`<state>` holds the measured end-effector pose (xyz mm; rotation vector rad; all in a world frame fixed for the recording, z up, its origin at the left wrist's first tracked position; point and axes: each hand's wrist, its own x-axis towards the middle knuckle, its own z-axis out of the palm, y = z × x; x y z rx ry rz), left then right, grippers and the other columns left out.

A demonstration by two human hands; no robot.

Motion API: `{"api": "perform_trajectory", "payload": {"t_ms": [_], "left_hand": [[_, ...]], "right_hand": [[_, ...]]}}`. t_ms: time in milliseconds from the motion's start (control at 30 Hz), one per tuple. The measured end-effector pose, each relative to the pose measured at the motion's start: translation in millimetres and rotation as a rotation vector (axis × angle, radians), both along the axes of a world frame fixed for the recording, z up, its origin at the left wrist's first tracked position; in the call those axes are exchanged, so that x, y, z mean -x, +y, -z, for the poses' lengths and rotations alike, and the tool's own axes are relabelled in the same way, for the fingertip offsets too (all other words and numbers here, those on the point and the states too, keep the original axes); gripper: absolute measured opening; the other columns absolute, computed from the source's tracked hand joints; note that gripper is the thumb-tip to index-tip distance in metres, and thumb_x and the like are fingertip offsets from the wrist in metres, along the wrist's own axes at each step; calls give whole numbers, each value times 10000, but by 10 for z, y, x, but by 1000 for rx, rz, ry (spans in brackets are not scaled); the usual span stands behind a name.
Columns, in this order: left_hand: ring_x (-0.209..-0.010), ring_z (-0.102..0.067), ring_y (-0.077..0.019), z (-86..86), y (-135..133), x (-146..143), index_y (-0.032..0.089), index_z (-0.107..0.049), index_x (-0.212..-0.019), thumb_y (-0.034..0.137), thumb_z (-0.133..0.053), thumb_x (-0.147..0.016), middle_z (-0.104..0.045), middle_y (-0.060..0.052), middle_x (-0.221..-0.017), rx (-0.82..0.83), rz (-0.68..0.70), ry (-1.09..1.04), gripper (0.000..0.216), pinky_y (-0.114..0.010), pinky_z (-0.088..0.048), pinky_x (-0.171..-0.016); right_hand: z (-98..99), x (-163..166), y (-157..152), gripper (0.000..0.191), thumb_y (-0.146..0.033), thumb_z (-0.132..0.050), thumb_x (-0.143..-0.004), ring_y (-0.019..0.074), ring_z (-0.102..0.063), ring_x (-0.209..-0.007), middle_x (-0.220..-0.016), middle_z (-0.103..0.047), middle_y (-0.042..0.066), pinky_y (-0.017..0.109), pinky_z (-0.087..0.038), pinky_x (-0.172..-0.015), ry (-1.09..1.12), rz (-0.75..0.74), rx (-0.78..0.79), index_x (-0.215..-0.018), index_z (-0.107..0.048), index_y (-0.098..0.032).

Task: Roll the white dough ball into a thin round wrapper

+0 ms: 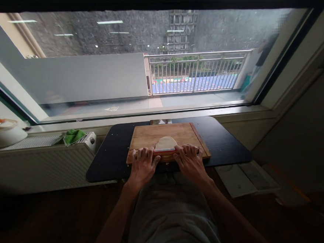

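A flat, pale piece of dough (166, 142) lies on a wooden cutting board (143, 135). Across its near edge rests a reddish rolling pin (165, 153), parallel to the board's front. My left hand (143, 165) is closed over the pin's left part, fingers curled on top and thumb pointing inward. On the right part, my right hand (191, 163) grips the pin in the same way. Both hands sit at the board's near edge. The ends of the pin are mostly hidden under my fingers.
The board stands on a small black table (221, 143) against a window sill. A radiator (51, 162) with a green cloth (73, 136) on it is at the left, beside a white pot (4, 134). Outside the window is a metal railing (197, 72).
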<state>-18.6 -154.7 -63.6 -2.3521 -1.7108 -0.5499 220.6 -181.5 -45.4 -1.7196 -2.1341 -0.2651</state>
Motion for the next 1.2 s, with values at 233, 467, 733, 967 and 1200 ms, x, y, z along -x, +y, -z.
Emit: {"api": "perform_trajectory", "payload": {"t_ms": [233,467,733,967,1200], "left_hand": [[-1311,-570,-357,10,-23,3,234,-606,-1446,498,-432,-1151,-672,-147,-1313,-2,13,-15,433,-627,-354,-1279],[-1366,-545,-377,24,74,-33,264,-576,-1479,516,-423,-1151,-667,-137,-1366,-7,-21,8,441,-713,-256,-1320],[-1416,-537,-369,-72,301,-33,245,-589,-1469,542,-378,-1161,-637,-144,-1476,99,-23,34,477,-688,-285,-1310],[-1516,-488,-400,-176,612,-106,251,-551,-1561,567,-315,-1164,-562,-161,-1618,212,-49,60,560,-720,-285,-1306],[-1641,-382,-361,-231,918,-106,270,-557,-1579,574,-305,-1165,-511,-131,-1721,251,-22,35,572,-759,-193,-1349]], "right_hand": [[23,9,-10,458,-423,-388,-1159,362,-458,-1384,-1425,-651,165,707,-258,-1259,13,8,-4,-1522,-630,-287],[-69,13,136,427,-421,-374,-1168,351,-479,-1353,-1419,-650,151,726,-258,-1264,19,-3,60,-1469,-644,-282],[-49,4,338,450,-436,-368,-1181,348,-471,-1347,-1459,-626,157,737,-289,-1250,-61,-6,43,-1533,-601,-278],[-61,-39,695,429,-355,-384,-1171,386,-464,-1414,-1550,-582,155,777,-328,-1204,-162,-30,106,-1548,-586,-324],[-60,-111,1008,470,-297,-436,-1136,396,-440,-1470,-1588,-575,158,715,-335,-1231,-208,-104,116,-1590,-554,-317]]}}
